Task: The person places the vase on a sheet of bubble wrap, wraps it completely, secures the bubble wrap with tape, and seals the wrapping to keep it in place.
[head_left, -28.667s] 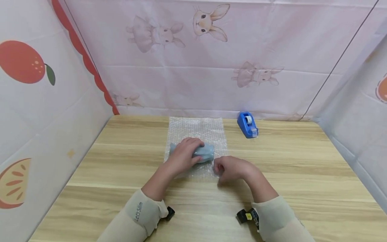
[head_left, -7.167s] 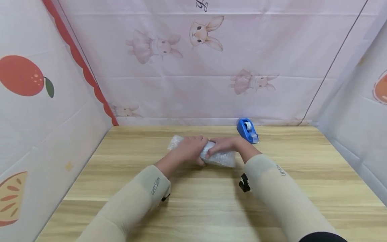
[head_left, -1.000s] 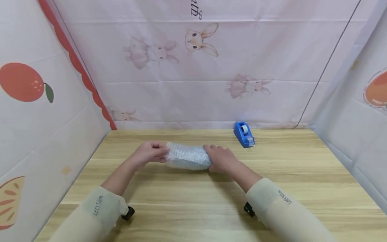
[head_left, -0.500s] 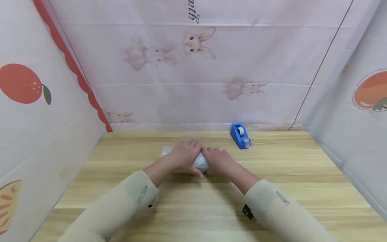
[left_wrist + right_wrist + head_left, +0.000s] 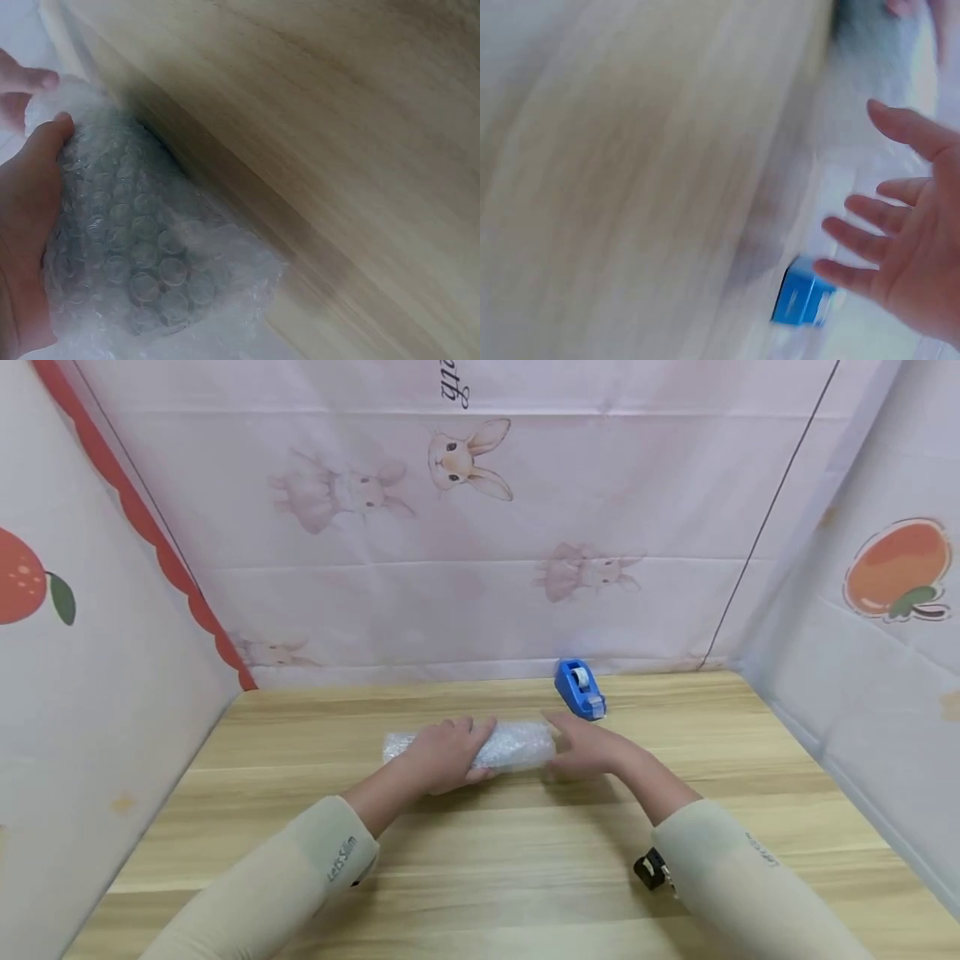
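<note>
A roll of bubble wrap (image 5: 517, 745) lies crosswise on the wooden table, its clear bubbles and loose end flap showing large in the left wrist view. The pale blue vase seen in the earliest frame is hidden by the wrap. My left hand (image 5: 444, 755) grips the roll around its middle, thumb on the near side. At the roll's right end is my right hand (image 5: 588, 747), fingers spread and holding nothing. The right wrist view shows that hand's straight fingers (image 5: 862, 240) beside the blurred end of the wrap.
A blue tape dispenser (image 5: 579, 690) with a roll of clear tape stands at the back of the table (image 5: 480, 877), beyond my right hand. Printed cloth walls (image 5: 420, 610) enclose the table at the back and both sides.
Since the earliest frame, the flat bubble wrap has been rolled around the vase. In the last half second my right hand has let go of the roll and shifted right; the left keeps its grip.
</note>
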Demonstrator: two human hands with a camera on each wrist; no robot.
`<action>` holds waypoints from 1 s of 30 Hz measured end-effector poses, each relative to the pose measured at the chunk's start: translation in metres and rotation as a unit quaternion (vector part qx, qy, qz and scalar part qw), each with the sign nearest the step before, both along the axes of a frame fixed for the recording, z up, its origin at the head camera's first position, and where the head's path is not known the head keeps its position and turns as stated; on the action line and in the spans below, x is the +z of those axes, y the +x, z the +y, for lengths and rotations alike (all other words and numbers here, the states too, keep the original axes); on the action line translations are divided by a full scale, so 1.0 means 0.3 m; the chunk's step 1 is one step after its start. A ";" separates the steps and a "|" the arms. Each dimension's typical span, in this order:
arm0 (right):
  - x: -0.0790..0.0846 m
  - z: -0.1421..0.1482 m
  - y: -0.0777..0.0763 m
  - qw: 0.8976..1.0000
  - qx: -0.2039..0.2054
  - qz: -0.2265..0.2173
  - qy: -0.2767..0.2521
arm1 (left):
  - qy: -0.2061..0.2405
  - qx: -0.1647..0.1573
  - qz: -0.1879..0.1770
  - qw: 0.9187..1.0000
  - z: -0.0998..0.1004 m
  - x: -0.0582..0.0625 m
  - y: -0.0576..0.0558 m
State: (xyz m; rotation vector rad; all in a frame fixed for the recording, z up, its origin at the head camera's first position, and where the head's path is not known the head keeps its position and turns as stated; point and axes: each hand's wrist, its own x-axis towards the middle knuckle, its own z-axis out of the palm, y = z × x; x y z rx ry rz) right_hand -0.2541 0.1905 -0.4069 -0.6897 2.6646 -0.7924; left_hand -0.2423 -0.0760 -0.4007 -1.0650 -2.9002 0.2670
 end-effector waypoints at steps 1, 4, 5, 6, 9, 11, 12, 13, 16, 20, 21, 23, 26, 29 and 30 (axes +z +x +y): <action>0.000 0.016 0.002 0.999 -0.012 -0.029 -0.037 | 0.001 0.001 0.000 1.000 -0.001 -0.001 0.001; -0.003 0.035 0.004 0.983 -0.058 -0.108 -0.136 | -0.002 0.007 0.004 1.000 -0.001 -0.004 0.003; -0.007 0.033 0.003 0.976 -0.073 -0.125 -0.160 | -0.001 0.008 0.004 1.000 0.000 -0.005 0.004; -0.011 0.027 0.002 0.970 -0.089 -0.138 -0.182 | 0.001 0.008 0.006 1.000 0.002 -0.008 0.003; -0.031 0.003 -0.006 0.957 -0.125 -0.146 -0.217 | 0.006 0.006 0.012 1.000 0.013 -0.016 0.001; -0.034 -0.026 -0.014 0.954 -0.136 -0.135 -0.230 | 0.010 0.008 0.017 1.000 0.009 -0.018 0.001; -0.035 -0.039 -0.017 0.953 -0.141 -0.126 -0.235 | 0.009 0.009 0.020 1.000 0.008 -0.018 0.002; -0.035 -0.050 -0.020 0.952 -0.147 -0.119 -0.241 | 0.008 0.008 0.022 1.000 0.006 -0.018 0.003; -0.031 -0.067 -0.024 0.944 -0.163 -0.103 -0.269 | -0.004 0.000 0.037 0.999 0.003 -0.021 0.005; -0.031 -0.063 -0.039 0.931 -0.163 -0.108 -0.308 | -0.028 -0.024 0.062 0.997 0.001 -0.028 0.007; -0.030 -0.062 -0.041 0.929 -0.159 -0.117 -0.314 | -0.033 -0.029 0.067 0.997 -0.001 -0.029 0.008; -0.026 -0.057 -0.045 0.926 -0.149 -0.133 -0.321 | -0.035 -0.038 0.072 0.996 -0.003 -0.032 0.009; -0.023 -0.047 -0.046 0.924 -0.150 -0.142 -0.323 | -0.034 -0.040 0.071 0.996 -0.002 -0.039 0.006; -0.018 -0.048 -0.042 0.919 -0.190 -0.119 -0.325 | -0.032 -0.019 0.063 0.997 0.007 -0.047 -0.004; -0.015 -0.053 -0.039 0.913 -0.209 -0.117 -0.329 | -0.032 -0.008 0.060 0.998 0.012 -0.048 -0.007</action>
